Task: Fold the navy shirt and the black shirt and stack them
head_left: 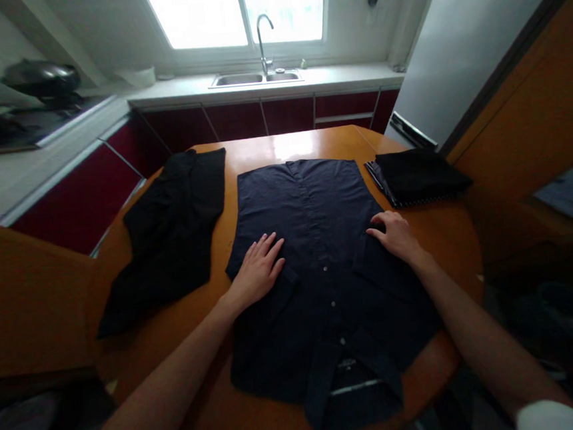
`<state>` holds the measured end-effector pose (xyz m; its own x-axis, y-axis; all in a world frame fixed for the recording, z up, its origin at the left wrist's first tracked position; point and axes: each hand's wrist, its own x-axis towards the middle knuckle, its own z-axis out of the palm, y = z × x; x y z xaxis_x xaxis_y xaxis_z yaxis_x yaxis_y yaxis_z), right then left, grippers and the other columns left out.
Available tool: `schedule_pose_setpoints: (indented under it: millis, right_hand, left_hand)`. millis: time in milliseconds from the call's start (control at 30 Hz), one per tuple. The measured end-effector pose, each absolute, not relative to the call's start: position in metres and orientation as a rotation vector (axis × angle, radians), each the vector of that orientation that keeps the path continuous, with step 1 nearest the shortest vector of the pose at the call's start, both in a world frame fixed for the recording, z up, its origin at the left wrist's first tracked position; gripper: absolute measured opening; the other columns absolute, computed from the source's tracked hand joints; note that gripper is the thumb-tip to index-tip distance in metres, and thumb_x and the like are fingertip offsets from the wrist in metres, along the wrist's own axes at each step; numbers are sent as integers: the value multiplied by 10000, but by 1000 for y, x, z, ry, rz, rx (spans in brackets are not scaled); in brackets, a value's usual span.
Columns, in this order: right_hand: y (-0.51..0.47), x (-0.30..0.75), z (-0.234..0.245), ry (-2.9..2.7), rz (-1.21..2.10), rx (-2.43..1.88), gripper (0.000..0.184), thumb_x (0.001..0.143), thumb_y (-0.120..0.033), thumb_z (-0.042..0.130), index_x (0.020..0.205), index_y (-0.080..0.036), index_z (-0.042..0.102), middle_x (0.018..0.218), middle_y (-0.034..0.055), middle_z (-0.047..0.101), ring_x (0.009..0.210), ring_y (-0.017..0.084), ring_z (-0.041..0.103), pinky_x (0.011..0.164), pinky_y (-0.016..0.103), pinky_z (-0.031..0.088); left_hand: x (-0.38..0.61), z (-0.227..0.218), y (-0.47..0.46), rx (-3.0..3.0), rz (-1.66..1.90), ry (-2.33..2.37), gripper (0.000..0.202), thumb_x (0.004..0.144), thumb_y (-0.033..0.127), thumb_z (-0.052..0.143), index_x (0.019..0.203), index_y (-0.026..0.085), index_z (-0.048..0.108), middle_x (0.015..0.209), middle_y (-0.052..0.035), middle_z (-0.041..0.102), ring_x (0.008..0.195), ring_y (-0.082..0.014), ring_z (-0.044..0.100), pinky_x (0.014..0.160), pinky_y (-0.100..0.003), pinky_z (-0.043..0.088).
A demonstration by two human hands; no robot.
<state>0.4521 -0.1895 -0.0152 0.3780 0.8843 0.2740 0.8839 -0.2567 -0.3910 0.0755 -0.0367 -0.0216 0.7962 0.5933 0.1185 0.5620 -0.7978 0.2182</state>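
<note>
A dark navy button-up shirt (296, 214) lies front up on the table, its collar towards me and its sleeves folded inward over the front. My left hand (260, 271) rests flat on the shirt's left side, fingers spread, above the folded sleeve. At the shirt's right edge, my right hand (396, 235) has thumb and forefinger curled around dark cloth by the other sleeve. Some small pale buttons show down the shirt's middle. To the left lies a spread black garment (172, 231), apart from both hands.
The round wooden table (255, 149) carries a folded black garment stack (420, 173) at the far right. Beyond it stands a counter with a sink (239, 80) and a tap (261, 43). A lidded pan (41, 79) sits on the stove at left. A fridge (482, 37) stands right.
</note>
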Motion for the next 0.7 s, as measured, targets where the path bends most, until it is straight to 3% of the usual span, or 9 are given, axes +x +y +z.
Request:
schedule_pose_setpoints:
  millis: [167, 333, 500, 700]
  right_hand:
    - [-202, 427, -3, -1545, -172, -2131, 411, 986, -437, 457, 1250, -202, 667, 1285, 160, 634, 1224, 350, 540, 1038, 531, 420]
    - [-213, 404, -24, -1694, -9, -2151, 633, 998, -537, 395, 1526, -188, 438, 1589, 145, 403, 1485, 340, 316, 1200, 567, 245]
    - [-209, 401, -40, -1716, 38, -2211, 707, 997, -591, 368, 1554, -156, 388, 1646, 161, 283, 1529, 320, 227, 1226, 565, 180]
    - [-202, 408, -35, -1553, 0, -2195, 654, 993, -513, 399, 1497, -103, 471, 1589, 189, 392, 1494, 337, 311, 1214, 561, 226]
  left_hand:
    - [77, -20, -38, 2808, 264, 930, 539, 1042, 421, 362, 1532, 204, 417, 1635, -92, 304, 1524, -279, 241, 1244, -495, 225]
    - [77, -21, -39, 2809, 269, 916, 545, 1045, 425, 359, 1533, 192, 418, 1636, -101, 300, 1525, -280, 239, 1246, -498, 222]
    - [77, -23, -38, 2820, 275, 917, 548, 1043, 420, 366, 1534, 184, 416, 1639, -99, 294, 1526, -286, 232, 1247, -494, 215]
    - [77, -21, -39, 2820, 283, 914, 544, 1042, 423, 357, 1530, 193, 421, 1632, -101, 310, 1521, -286, 248, 1241, -501, 228]
